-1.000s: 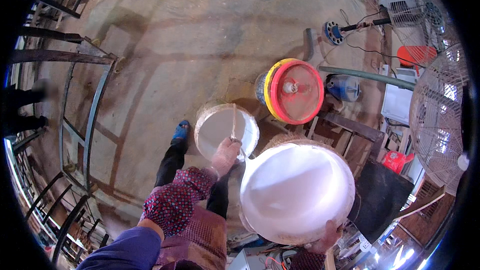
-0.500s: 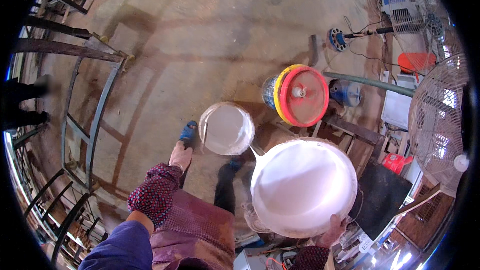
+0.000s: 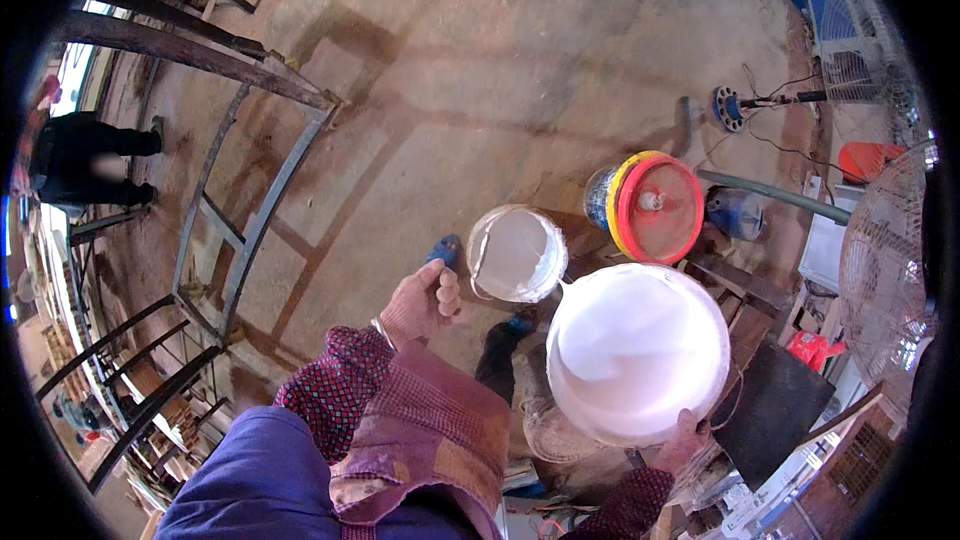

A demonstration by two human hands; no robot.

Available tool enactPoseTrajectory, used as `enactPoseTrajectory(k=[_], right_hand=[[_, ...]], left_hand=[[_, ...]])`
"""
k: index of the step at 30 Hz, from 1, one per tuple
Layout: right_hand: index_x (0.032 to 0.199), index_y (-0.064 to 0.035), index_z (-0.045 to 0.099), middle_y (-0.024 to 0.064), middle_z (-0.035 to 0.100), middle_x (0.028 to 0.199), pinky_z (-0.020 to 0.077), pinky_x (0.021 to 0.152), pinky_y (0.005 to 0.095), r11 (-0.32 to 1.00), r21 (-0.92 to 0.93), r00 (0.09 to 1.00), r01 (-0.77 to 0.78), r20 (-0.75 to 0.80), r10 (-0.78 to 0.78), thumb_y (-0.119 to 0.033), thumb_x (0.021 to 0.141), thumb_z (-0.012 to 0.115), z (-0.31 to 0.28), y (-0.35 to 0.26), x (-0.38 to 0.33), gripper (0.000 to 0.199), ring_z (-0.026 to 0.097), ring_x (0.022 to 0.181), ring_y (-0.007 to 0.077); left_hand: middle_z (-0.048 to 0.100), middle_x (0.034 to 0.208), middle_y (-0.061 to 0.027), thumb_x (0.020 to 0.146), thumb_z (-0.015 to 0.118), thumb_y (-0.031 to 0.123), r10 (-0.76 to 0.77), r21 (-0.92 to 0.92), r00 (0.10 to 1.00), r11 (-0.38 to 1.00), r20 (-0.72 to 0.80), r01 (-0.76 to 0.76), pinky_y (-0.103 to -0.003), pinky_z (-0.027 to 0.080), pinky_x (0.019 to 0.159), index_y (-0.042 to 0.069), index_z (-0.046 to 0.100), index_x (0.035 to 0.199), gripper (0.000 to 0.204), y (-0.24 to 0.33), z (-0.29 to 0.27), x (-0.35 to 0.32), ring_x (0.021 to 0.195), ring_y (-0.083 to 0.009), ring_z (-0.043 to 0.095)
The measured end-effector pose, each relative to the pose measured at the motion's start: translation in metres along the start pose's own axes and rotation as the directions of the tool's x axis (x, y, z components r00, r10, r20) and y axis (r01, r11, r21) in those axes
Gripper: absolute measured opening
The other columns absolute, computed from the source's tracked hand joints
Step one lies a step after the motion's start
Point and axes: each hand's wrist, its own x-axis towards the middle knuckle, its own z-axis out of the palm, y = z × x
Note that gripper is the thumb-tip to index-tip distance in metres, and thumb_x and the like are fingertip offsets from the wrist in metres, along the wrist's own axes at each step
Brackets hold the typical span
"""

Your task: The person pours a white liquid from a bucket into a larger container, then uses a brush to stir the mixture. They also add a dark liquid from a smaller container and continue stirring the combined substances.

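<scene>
Large white bucket (image 3: 637, 352) (apparently paint-filled) in right hand (image 3: 678, 443)

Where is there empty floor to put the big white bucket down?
Bare floor spreads wide above the small white bucket, between the metal frame and the red-lidded drum. The right side is crowded: big white bucket, dark board, fan and clutter sit close together.

No labels, signs or screens were legible. One small red packet (image 3: 808, 349) lay crumpled at the right, beside the dark board (image 3: 772, 405) and below the round fan guard (image 3: 885, 270).
</scene>
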Motion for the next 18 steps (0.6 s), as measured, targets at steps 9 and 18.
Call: enactPoseTrajectory(k=[9, 18], right_hand=[[0.117, 0.0094, 0.054, 0.0175, 0.062, 0.108, 0.0478, 0.083, 0.0370, 0.997, -0.068, 0.997, 0.035, -0.061, -0.040, -0.011, 0.073, 0.061, 0.021, -0.019, -0.015, 0.049, 0.060, 0.090, 0.0277], [0.119, 0.0071, 0.054, 0.0177, 0.062, 0.110, 0.0484, 0.083, 0.0388, 0.994, -0.096, 0.998, 0.047, -0.036, -0.050, -0.012, 0.072, 0.062, 0.018, -0.030, -0.017, 0.051, 0.061, 0.091, 0.0283]], left_hand=[[0.046, 0.058, 0.0018, 0.093, 0.053, 0.034, 0.057, 0.165, 0.938, 0.986, -0.343, 0.000, -0.039, 0.050, 0.063, 0.013, 0.049, 0.069, 0.032, 0.013, -0.020, -0.026, 0.049, -0.0156, 0.047], [0.052, 0.063, -0.0044, 0.089, 0.059, 0.034, 0.165, 0.500, 0.902, 0.863, -0.398, 0.063, -0.036, 0.048, 0.055, 0.005, 0.055, 0.074, 0.034, 0.009, -0.056, -0.052, 0.052, -0.0175, 0.051]])
